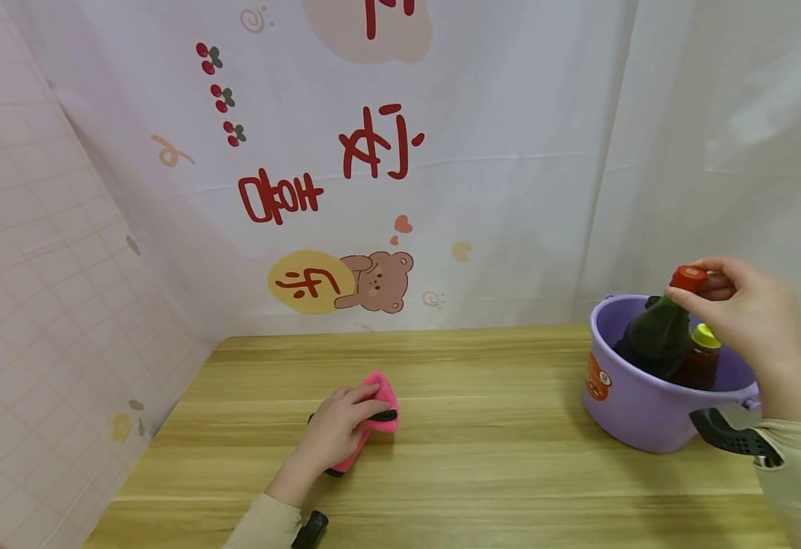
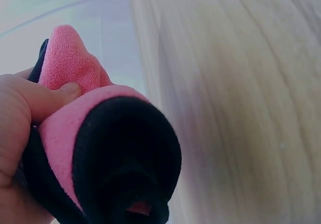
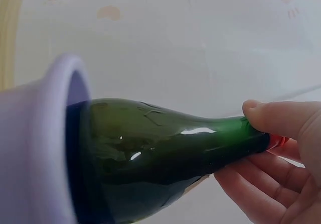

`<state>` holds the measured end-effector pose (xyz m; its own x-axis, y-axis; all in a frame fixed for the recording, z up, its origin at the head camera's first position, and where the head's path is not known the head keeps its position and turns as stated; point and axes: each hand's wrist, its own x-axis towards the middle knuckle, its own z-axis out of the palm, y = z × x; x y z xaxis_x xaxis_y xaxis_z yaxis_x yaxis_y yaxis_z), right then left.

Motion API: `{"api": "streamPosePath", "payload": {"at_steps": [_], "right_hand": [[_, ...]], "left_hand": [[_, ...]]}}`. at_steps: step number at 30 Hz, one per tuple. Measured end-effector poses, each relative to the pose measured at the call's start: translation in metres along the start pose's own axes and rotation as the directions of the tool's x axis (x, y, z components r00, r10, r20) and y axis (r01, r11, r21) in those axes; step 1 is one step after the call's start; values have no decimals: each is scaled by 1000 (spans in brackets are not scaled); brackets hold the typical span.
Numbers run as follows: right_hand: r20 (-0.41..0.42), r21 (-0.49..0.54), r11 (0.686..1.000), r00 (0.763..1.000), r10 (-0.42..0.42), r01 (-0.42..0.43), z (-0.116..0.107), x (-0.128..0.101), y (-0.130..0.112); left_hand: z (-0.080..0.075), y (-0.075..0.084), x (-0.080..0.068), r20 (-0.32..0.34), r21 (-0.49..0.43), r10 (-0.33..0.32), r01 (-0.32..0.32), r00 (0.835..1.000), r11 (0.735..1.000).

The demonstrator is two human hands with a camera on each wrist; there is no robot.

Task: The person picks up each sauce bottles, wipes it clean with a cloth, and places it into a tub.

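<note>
My right hand (image 1: 751,309) holds a dark green glass bottle (image 1: 657,335) by its neck, just under the red cap (image 1: 689,278). The bottle leans, its lower part hidden inside a purple bucket (image 1: 637,415). Thumb and fingers lie on opposite sides of the neck in the right wrist view, where the bottle (image 3: 150,153) rises past the rim. Beside it in the bucket is a smaller bottle with a yellow cap (image 1: 706,335) and dark red-brown contents. My left hand (image 1: 335,427) grips a bunched pink cloth (image 2: 70,58) with black edging, low over the wooden table.
The wooden table (image 1: 476,457) meets a white printed curtain (image 1: 510,229) at its back edge. A bucket handle with a black grip (image 1: 730,435) hangs out at the right front, near my right sleeve (image 1: 795,473). Another pale curtain (image 1: 43,267) stands along the left.
</note>
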<state>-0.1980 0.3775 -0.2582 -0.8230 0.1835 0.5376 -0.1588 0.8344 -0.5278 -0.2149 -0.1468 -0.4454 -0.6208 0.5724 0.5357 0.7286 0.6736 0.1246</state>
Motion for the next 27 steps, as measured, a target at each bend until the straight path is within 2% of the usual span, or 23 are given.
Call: {"api": "streamPosePath", "payload": {"at_steps": [11,27], "right_hand": [[84,-50,999,996,-15,19,17,-10,15],[198,-125,992,980,15,10,28,-18,30]], "left_hand": [[-5,-5,-2,16,14,-12,12,1000,1000],[-8,-11,-4,11,26,-24,23,1000,999]]}}
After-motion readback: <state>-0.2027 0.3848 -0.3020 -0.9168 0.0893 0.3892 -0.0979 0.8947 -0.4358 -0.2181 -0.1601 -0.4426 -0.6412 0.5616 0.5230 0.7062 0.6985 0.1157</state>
